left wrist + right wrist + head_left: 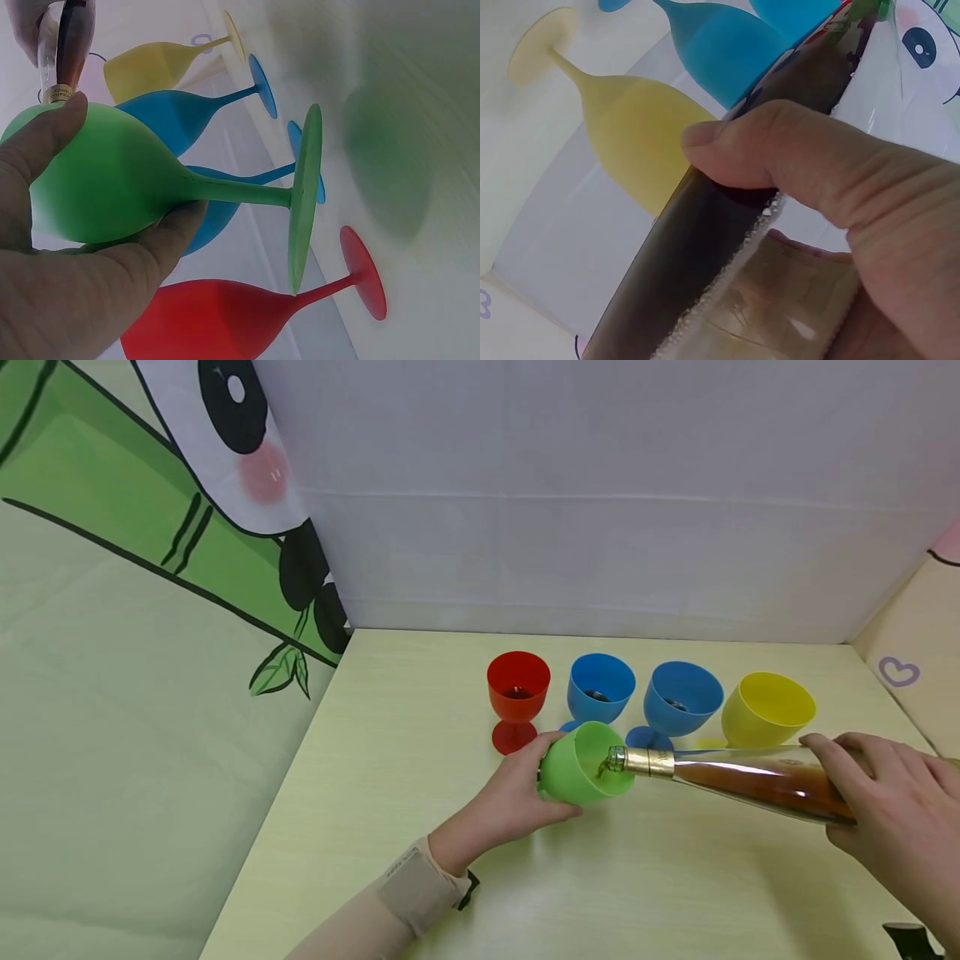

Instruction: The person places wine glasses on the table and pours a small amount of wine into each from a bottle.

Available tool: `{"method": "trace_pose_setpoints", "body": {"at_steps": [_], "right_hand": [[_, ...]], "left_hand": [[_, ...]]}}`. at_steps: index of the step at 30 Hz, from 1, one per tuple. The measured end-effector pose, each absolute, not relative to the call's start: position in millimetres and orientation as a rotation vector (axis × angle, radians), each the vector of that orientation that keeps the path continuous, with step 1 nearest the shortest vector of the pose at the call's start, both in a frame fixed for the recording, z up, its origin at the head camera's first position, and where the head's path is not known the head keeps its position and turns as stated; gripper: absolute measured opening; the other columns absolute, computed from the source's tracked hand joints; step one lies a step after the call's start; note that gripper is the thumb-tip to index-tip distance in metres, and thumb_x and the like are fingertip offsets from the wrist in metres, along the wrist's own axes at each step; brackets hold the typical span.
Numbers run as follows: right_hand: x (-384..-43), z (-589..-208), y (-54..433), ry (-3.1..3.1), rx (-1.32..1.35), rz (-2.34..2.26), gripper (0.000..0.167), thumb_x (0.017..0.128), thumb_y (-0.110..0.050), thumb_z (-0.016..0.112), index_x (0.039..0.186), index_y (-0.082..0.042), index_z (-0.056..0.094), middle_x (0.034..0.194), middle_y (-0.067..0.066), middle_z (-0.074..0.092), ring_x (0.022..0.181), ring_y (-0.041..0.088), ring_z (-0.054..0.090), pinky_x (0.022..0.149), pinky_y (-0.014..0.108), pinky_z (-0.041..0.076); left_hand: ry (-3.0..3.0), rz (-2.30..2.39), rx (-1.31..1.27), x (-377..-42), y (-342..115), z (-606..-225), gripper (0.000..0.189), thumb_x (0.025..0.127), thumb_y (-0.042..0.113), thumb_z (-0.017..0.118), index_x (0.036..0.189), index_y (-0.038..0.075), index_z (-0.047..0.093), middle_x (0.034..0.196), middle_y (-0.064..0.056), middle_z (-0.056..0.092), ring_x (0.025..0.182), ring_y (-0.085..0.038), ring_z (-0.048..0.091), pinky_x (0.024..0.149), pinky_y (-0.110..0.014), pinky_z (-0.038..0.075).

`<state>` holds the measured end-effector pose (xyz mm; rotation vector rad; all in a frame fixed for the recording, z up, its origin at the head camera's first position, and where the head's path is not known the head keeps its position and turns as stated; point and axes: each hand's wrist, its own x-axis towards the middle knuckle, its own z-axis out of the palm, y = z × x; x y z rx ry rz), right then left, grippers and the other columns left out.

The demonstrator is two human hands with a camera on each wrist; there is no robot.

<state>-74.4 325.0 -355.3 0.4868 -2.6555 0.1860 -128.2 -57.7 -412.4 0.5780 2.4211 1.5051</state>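
My left hand [517, 795] grips the bowl of a green wine goblet [572, 768], tilted with its mouth to the right. In the left wrist view the goblet's foot [306, 199] is raised off the table. My right hand [896, 806] holds a clear glass bottle [765, 783] of reddish-brown liquid almost level. The bottle's mouth [617, 759] is at the goblet's opening, and a thin stream of liquid [602, 768] runs from it into the bowl. In the right wrist view my thumb [742, 142] lies across the bottle, with bubbles along the liquid's edge.
Behind the green goblet stand a red goblet [517, 683], a blue goblet [600, 685], another blue goblet [682, 697] and a yellow goblet [768, 710]. Dark liquid shows inside the red and blue ones. A pale wall [600, 560] closes off the back of the table [390, 752].
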Motion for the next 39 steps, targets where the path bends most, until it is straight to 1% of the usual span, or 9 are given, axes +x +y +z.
{"method": "trace_pose_setpoints", "body": {"at_steps": [9, 18, 33, 39], "right_hand": [[-75.1, -355.6, 325.9, -2.649, 0.496, 0.19, 0.107, 0.031, 0.009, 0.089, 0.131, -0.008, 0.052, 0.117, 0.03, 0.049, 0.108, 0.056, 0.043, 0.091, 0.07, 0.026], [-75.8, -355.9, 326.1, -2.653, 0.493, 0.186, 0.106, 0.034, 0.009, 0.088, 0.131, -0.008, 0.051, 0.118, 0.03, 0.049, 0.109, 0.056, 0.043, 0.092, 0.07, 0.026], [-75.6, -355.3, 325.3, -2.661, 0.483, 0.169, 0.107, 0.033, 0.009, 0.088, 0.131, -0.008, 0.05, 0.118, 0.03, 0.049, 0.109, 0.056, 0.043, 0.092, 0.071, 0.026], [-75.5, -355.5, 325.6, -2.659, 0.486, 0.177, 0.105, 0.034, 0.008, 0.086, 0.131, -0.008, 0.05, 0.118, 0.03, 0.049, 0.109, 0.056, 0.043, 0.092, 0.071, 0.026]], "left_hand": [[2.428, 1.499, 0.58, -128.3, -58.4, -412.2, 0.084, 0.074, 0.014, 0.092, 0.144, 0.021, 0.046, 0.127, 0.012, 0.056, 0.117, -0.014, 0.053, 0.09, -0.037, 0.052], [2.421, 1.5, 0.578, -128.5, -58.1, -411.4, 0.084, 0.074, 0.013, 0.092, 0.144, 0.02, 0.047, 0.127, 0.012, 0.056, 0.117, -0.014, 0.052, 0.091, -0.039, 0.053], [2.424, 1.499, 0.579, -128.3, -57.9, -412.7, 0.084, 0.075, 0.013, 0.092, 0.144, 0.02, 0.046, 0.127, 0.012, 0.056, 0.117, -0.014, 0.052, 0.092, -0.039, 0.052], [2.421, 1.508, 0.575, -127.7, -58.4, -411.5, 0.084, 0.075, 0.013, 0.092, 0.144, 0.021, 0.046, 0.128, 0.012, 0.056, 0.117, -0.014, 0.052, 0.092, -0.041, 0.052]]}}
